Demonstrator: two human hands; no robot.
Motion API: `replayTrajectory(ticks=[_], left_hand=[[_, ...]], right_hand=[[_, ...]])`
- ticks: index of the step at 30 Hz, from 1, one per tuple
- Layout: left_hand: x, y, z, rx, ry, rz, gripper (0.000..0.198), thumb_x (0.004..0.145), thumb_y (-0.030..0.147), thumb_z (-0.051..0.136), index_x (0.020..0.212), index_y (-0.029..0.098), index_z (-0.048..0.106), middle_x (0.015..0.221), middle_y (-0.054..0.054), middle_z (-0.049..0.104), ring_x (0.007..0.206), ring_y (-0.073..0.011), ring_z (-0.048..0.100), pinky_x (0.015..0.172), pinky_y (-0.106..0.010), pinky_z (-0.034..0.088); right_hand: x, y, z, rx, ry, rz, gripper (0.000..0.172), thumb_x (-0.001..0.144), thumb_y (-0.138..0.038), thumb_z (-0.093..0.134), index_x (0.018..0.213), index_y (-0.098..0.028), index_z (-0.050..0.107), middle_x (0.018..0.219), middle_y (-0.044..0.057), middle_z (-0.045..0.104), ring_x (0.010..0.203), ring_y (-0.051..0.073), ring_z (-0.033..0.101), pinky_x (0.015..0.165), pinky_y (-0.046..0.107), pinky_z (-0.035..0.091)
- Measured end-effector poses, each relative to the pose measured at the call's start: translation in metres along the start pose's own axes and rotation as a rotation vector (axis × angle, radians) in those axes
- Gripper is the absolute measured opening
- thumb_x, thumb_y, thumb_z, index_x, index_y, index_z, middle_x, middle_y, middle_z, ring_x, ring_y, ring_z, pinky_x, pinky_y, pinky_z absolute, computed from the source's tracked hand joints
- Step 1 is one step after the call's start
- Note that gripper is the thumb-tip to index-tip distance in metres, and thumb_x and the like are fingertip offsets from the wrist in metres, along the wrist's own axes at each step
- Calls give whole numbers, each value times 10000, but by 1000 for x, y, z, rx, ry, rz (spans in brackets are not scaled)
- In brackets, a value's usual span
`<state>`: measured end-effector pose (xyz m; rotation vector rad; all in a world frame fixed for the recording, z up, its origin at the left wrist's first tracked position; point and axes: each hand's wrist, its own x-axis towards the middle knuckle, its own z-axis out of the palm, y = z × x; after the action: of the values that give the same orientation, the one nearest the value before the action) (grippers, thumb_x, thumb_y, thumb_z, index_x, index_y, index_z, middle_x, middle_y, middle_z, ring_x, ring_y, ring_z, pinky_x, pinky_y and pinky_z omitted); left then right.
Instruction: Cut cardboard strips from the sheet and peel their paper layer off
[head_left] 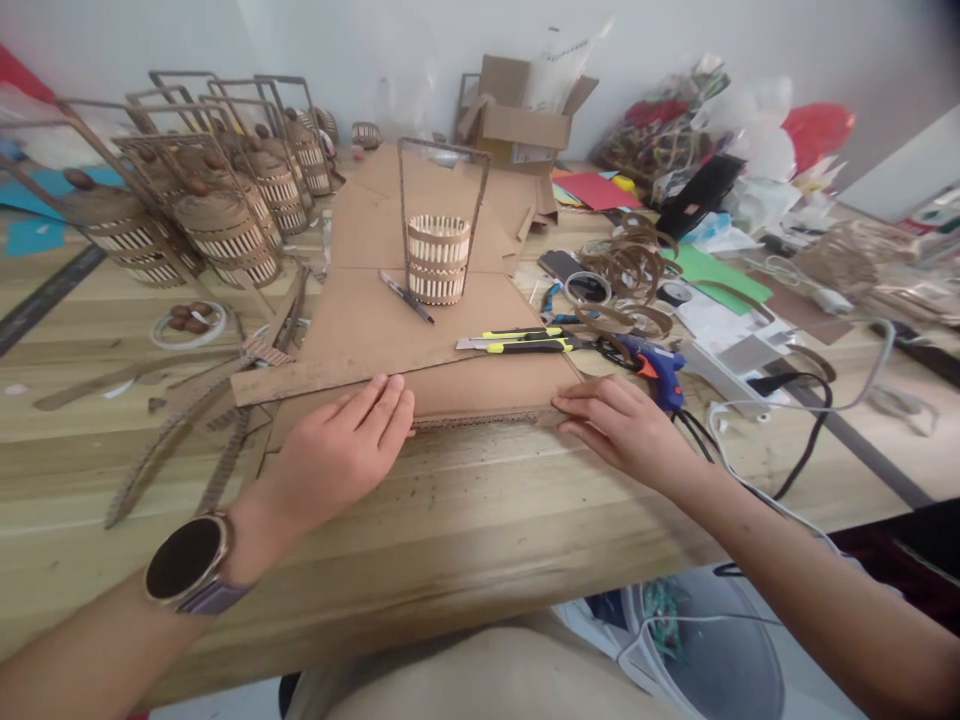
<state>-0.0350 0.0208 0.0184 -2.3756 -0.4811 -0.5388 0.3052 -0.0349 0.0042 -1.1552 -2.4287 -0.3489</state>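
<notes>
Now, left hand [341,450]: fingers flat and unclenched, pressing the near edge of the cardboard sheet [480,385].
Right hand [622,425]: fingers extended, gripping nothing, touching its 3 o'clock corner.
Cardboard sheet: brown, corrugated, flat on the wooden surface [465,520].
Basket [438,258]: slatted cylinder, 12 o'clock.

My workbench [465,520] is a broad top of pale wooden planks, scuffed and speckled, and it fills most of the frame from the left edge to the right. Behind it a plain white wall [360,35] runs along the top, softly and evenly lit. At the lower right, below the bench's edge, sits a grey bin [720,660].
</notes>
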Motion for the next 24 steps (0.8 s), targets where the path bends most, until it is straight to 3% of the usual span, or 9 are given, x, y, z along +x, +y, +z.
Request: replayTrajectory(ticks=[5, 12, 16, 21, 24], left_hand=[[2, 0, -1, -2, 14, 22, 235, 958, 130, 503, 1050, -1, 675, 1081, -212, 721, 950, -281, 719, 698, -346, 607], [-4, 5, 0, 8, -1, 25, 233, 937, 123, 537, 1097, 2, 656, 1118, -214, 708, 1001, -288, 695, 724, -344, 583], [-21, 9, -2, -30, -1, 7, 262, 887, 31, 547, 1130, 49, 642, 1117, -181, 705, 958, -263, 679, 745, -350, 546], [-41, 5, -5, -13, -30, 33, 214, 863, -23, 506, 997, 68, 646, 762, -65, 654, 716, -203, 612, 618, -320, 497], [-43, 3, -4, -27, -13, 48, 188, 855, -25, 514, 952, 77, 639, 730, -50, 614, 701, -190, 576, 588, -306, 461]], right_hand=[[-1, -1, 10, -122, 49, 27, 83, 933, -188, 544, 944, -184, 626, 873, 74, 643, 834, 202, 595, 715, 340, 517], [-3, 1, 18, -260, 61, -10, 196, 921, -133, 537, 744, -195, 592, 729, 43, 565, 745, 189, 533, 648, 315, 450], [-11, 1, 20, -257, 25, -51, 145, 915, -137, 550, 807, -195, 627, 771, 40, 583, 754, 181, 519, 674, 313, 433], [-15, 0, 17, -315, -22, -196, 171, 931, -110, 506, 961, -186, 657, 828, 45, 643, 758, 170, 541, 660, 304, 432], [-20, 5, 13, -311, -53, -216, 135, 922, -135, 545, 988, -166, 660, 767, 32, 633, 716, 161, 545, 642, 295, 430]])
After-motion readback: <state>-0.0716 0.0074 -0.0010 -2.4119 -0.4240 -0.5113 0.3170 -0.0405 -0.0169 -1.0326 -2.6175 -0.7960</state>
